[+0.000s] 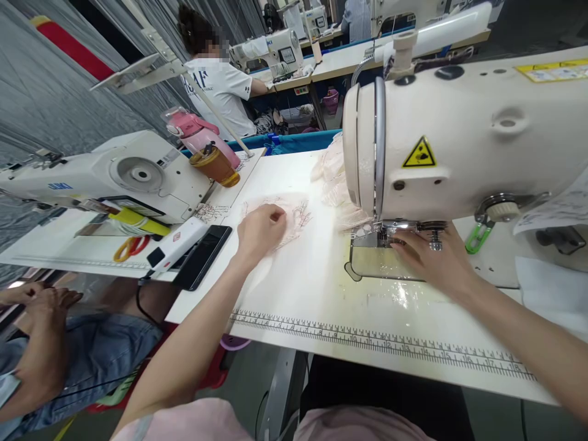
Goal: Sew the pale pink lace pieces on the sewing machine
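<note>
My left hand [261,229] rests over a sheer, pale piece of embroidered fabric [299,215] lying on the white sewing table [285,285]. Its fingers are curled together, and whatever they pinch is hidden. My right hand [434,257] reaches in at the presser foot [395,229] of the sewing machine [459,141], its fingertips partly hidden behind the metal parts. A bunched, pale pink lace-edged fabric [337,184] lies left of the machine head, and its lace edge runs up to the foot.
To the left lie a black phone [203,257], a white device [177,244], orange-red scissors [131,247] and a second sewing machine [105,174]. A brown cup [215,165] and pink bottle [202,131] stand behind. A seated person's hands [43,297] are at far left.
</note>
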### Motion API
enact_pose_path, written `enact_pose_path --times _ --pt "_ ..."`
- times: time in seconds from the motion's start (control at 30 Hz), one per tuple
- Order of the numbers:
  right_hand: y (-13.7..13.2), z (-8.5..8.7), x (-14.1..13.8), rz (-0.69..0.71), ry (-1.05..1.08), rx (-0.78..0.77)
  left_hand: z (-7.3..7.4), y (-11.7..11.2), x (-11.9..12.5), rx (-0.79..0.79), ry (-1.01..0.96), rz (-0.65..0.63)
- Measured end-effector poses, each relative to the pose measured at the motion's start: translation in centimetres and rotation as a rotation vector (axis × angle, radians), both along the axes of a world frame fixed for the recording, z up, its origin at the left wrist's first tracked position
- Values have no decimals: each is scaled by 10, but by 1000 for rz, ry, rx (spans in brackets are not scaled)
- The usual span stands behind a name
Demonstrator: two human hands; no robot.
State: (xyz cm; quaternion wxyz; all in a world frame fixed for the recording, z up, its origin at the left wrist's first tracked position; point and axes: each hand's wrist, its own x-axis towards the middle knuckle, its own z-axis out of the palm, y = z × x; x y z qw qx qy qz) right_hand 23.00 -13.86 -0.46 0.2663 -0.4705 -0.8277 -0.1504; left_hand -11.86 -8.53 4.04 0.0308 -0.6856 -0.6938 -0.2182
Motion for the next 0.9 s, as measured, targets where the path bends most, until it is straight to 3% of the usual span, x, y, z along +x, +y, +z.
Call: enact_pose_path --times 0.1,0.17,0.27,0.37,0.43,0.5,0.6,0.7,0.77,0.9 --pt "1 1 -1 -17 -65 138 3 12 -27 153 -161 82" --pt "1 2 -1 -8 -70 142 12 18 -49 330 -245 177" --pt "1 3 -2 -4 -69 132 40 15 -77 616 -312 306" --pt "2 4 -2 11 -50 162 73 -9 -75 755 -333 341" --pt "2 4 -3 17 -50 170 88 -33 -51 672 -351 268" --pt "3 5 -3 23 -47 170 93 -57 -12 342 -436 170" --pt "4 5 -3 43 10 157 84 -80 50 -237 -711 13" --pt "6 3 -2 36 51 70 62 -75 91 -579 -654 -208" --pt "7 2 0 29 77 3 45 -63 103 -563 -429 -347" --pt "8 1 1 30 79 25 21 -53 111 -123 18 -479"
